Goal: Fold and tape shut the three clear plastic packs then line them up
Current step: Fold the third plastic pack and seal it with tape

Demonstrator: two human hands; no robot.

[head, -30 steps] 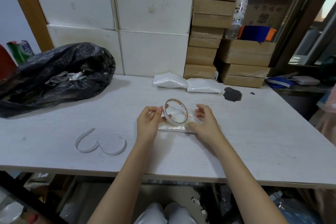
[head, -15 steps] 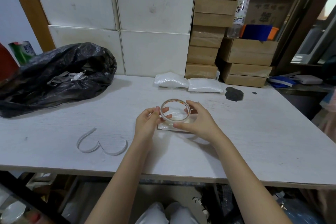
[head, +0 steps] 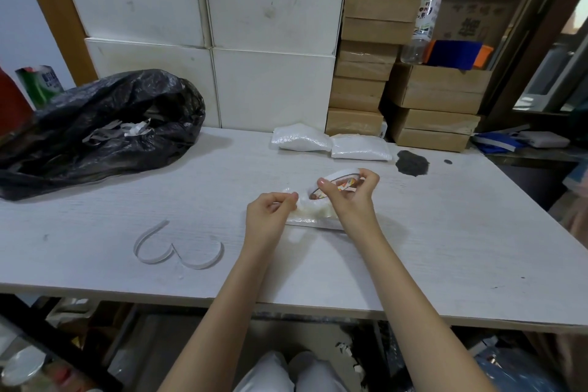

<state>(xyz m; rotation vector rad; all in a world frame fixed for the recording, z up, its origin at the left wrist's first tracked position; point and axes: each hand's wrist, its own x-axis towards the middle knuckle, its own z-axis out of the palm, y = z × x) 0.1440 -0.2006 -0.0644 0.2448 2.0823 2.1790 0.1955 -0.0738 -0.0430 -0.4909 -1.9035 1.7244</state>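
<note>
Two bare hands work close together over a clear plastic pack of white filling [head: 313, 215] lying flat on the pale wood-grain table [head: 445, 248]. The right hand [head: 351, 197] curls thumb and fingers around a white roll of clear tape [head: 342, 183], tilted above the pack's far edge. The left hand [head: 270, 212] pinches thumb against fingertips at the pack's left end, on what looks like the tape's loose end, though I cannot be sure. Beyond the fingers, two more clear plastic packs [head: 331, 143] lie side by side, touching, by stacked brown cardboard boxes [head: 366, 57]. Left of the left hand lies a curled white strip [head: 178, 248]; further left sits a crumpled black plastic bag [head: 105, 127]. White foam boxes [head: 254, 41] back the table.
</note>
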